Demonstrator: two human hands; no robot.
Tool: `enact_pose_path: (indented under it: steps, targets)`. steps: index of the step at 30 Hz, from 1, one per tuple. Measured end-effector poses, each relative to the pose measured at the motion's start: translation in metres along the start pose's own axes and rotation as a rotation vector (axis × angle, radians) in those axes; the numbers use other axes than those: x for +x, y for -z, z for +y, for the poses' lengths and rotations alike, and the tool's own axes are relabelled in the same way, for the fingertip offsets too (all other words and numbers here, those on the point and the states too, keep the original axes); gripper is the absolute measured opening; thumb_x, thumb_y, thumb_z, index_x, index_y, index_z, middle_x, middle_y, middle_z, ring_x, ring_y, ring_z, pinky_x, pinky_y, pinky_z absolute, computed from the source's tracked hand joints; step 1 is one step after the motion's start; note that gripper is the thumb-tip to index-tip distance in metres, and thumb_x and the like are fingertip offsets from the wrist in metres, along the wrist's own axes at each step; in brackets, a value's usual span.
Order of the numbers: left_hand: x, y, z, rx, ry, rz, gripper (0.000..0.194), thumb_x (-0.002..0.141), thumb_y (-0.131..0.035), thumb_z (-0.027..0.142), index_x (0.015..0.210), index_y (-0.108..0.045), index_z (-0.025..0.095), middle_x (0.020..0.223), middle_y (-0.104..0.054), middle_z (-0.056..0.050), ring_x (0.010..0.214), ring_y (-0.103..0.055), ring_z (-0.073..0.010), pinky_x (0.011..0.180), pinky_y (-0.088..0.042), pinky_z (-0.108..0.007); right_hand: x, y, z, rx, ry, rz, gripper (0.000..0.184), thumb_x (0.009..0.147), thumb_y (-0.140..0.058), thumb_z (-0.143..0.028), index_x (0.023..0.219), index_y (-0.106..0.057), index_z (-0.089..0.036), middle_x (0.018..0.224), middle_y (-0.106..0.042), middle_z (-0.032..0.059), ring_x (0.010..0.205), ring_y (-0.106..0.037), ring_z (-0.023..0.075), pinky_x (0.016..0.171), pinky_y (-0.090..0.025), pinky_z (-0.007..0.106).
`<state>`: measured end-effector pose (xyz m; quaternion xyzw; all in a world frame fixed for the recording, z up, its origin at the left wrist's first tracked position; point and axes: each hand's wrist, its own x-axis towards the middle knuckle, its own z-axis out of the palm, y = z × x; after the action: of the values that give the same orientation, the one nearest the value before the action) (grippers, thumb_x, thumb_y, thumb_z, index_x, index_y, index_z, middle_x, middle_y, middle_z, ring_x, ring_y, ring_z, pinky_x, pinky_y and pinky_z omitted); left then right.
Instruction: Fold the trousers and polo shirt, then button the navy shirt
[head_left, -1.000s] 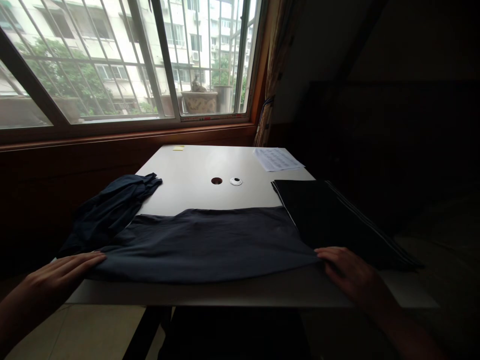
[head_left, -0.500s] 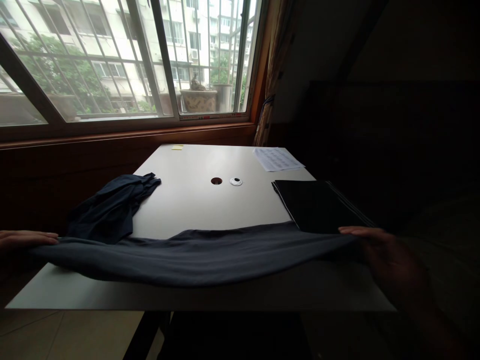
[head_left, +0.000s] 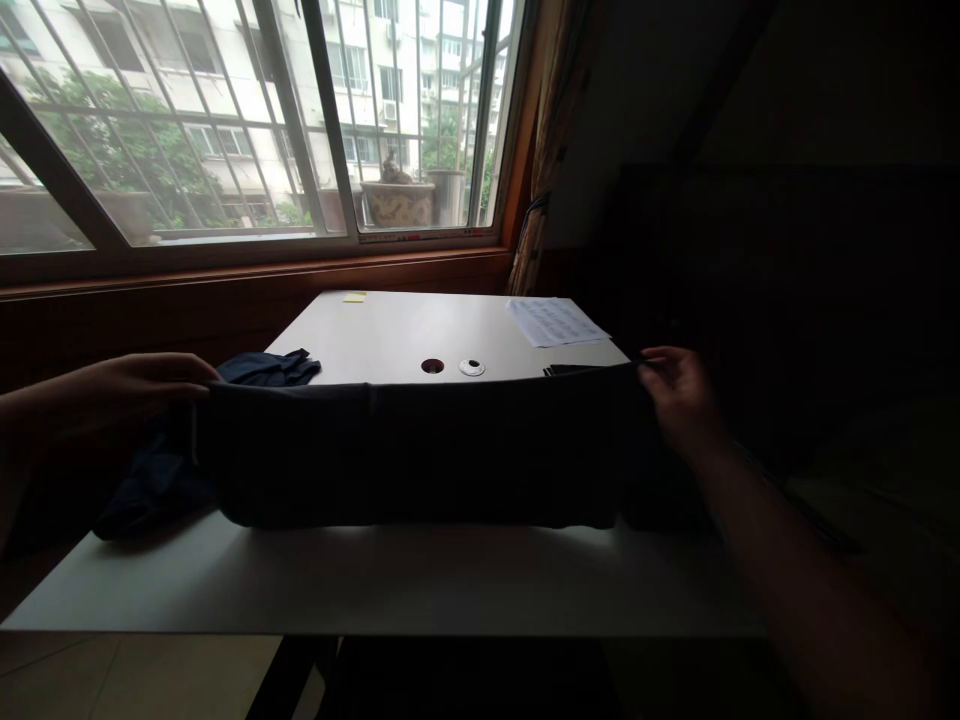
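A long dark garment [head_left: 420, 455] hangs stretched like a band between my two hands, above the near part of the table; its exact kind does not show. My left hand [head_left: 161, 372] pinches its upper left corner. At the other end, my right hand [head_left: 679, 395] grips the upper right corner between thumb and fingers. Behind the left end lies a crumpled navy cloth [head_left: 274, 368], partly covered by the raised garment. Only the far edge of a folded black cloth [head_left: 589, 370] shows on the right; the rest is hidden or lost in shadow.
The white table [head_left: 375, 335] has a round cable hole [head_left: 433, 367] and a round white cover [head_left: 472, 368]. Printed sheets [head_left: 559, 322] and a yellow sticky note [head_left: 355, 297] lie at its far side. A barred window [head_left: 247, 120] and a tied curtain [head_left: 531, 230] are beyond.
Both hands have risen and come closer together. The garment, earlier low and sagging in a slanted sheet, now hangs upright from its top edge, covering more of the folded black cloth.
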<state>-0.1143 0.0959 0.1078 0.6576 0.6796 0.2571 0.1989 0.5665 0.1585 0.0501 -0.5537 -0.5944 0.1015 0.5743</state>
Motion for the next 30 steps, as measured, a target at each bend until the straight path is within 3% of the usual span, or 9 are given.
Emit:
enact_pose_path:
  steps: [1,2,6,10,14,19,25,28,30]
  targets:
    - [0.024,-0.002,-0.008,-0.073,0.004,-0.163,0.074,0.076,-0.064,0.070,0.116,-0.062,0.008,0.096,-0.071,-0.002,0.095,-0.065,-0.0218,0.090,-0.051,-0.038,0.007,-0.010,0.008,-0.016,-0.006,-0.009,0.035,0.083,-0.065,-0.041,0.113,-0.058,-0.025,0.105,-0.064,0.0051,0.106,-0.063,0.0267,0.094,-0.050,0.047]
    - [0.045,-0.004,-0.017,-0.111,0.001,-0.193,0.075,0.075,-0.068,0.066,0.121,-0.060,0.007,0.099,-0.070,-0.001,0.098,-0.064,-0.0217,0.091,-0.050,-0.037,0.014,-0.019,0.017,-0.048,-0.011,-0.017,0.035,0.082,-0.066,-0.042,0.112,-0.057,-0.025,0.103,-0.064,0.0051,0.103,-0.063,0.0267,0.091,-0.051,0.046]
    - [0.100,-0.027,-0.035,-0.105,-0.054,-0.131,0.080,0.075,-0.069,0.066,0.124,-0.060,0.003,0.102,-0.069,-0.002,0.099,-0.061,-0.0197,0.092,-0.045,-0.031,0.033,-0.055,0.046,-0.199,-0.071,-0.100,0.035,0.083,-0.065,-0.038,0.114,-0.056,-0.024,0.094,-0.065,0.0046,0.089,-0.063,0.0234,0.084,-0.051,0.039]
    - [0.130,-0.067,-0.039,-0.013,-0.028,-0.065,0.076,0.074,-0.067,0.067,0.115,-0.066,0.004,0.093,-0.071,-0.004,0.090,-0.063,-0.0192,0.083,-0.047,-0.028,0.041,-0.084,0.064,-0.447,-0.186,-0.256,0.039,0.090,-0.054,-0.031,0.127,-0.052,-0.017,0.100,-0.067,0.0087,0.085,-0.062,0.0195,0.082,-0.048,0.033]
    - [0.152,-0.100,-0.052,0.086,0.051,0.019,0.055,0.068,-0.075,0.054,0.101,-0.072,0.010,0.091,-0.073,-0.008,0.084,-0.065,-0.0224,0.078,-0.050,-0.031,0.042,-0.101,0.073,-0.547,-0.218,-0.315,0.041,0.093,-0.051,-0.025,0.132,-0.051,-0.013,0.110,-0.067,0.0141,0.094,-0.064,0.0213,0.086,-0.047,0.032]
    - [0.158,-0.122,-0.073,0.215,0.116,0.152,0.031,0.076,-0.065,0.036,0.098,-0.073,0.015,0.090,-0.073,-0.008,0.089,-0.066,-0.0261,0.082,-0.049,-0.035,0.038,-0.106,0.077,-0.691,-0.224,-0.361,0.046,0.093,-0.050,-0.024,0.138,-0.048,-0.015,0.118,-0.066,0.0178,0.103,-0.064,0.0289,0.089,-0.048,0.038]
    - [0.151,-0.136,-0.069,0.324,0.055,0.280,0.032,0.083,-0.056,0.027,0.111,-0.069,0.016,0.112,-0.068,-0.014,0.102,-0.062,-0.0300,0.092,-0.047,-0.041,0.025,-0.110,0.067,-0.832,-0.136,-0.416,0.049,0.096,-0.046,-0.026,0.144,-0.043,-0.019,0.131,-0.055,0.0199,0.102,-0.064,0.0324,0.091,-0.048,0.046]
    - [0.139,-0.141,-0.054,0.377,-0.062,0.368,0.034,0.087,-0.052,0.024,0.116,-0.067,0.018,0.123,-0.062,-0.014,0.114,-0.056,-0.0310,0.102,-0.042,-0.043,0.016,-0.107,0.058,-0.956,-0.049,-0.427,0.053,0.097,-0.045,-0.029,0.148,-0.038,-0.018,0.128,-0.053,0.0201,0.094,-0.064,0.0310,0.084,-0.050,0.044]
    - [0.122,-0.144,-0.041,0.424,-0.224,0.412,0.032,0.089,-0.051,0.026,0.116,-0.067,0.020,0.121,-0.061,-0.013,0.117,-0.053,-0.0308,0.105,-0.041,-0.045,0.007,-0.102,0.048,-1.030,0.056,-0.409,0.055,0.096,-0.047,-0.029,0.148,-0.037,-0.018,0.128,-0.052,0.0196,0.098,-0.061,0.0315,0.082,-0.051,0.043]
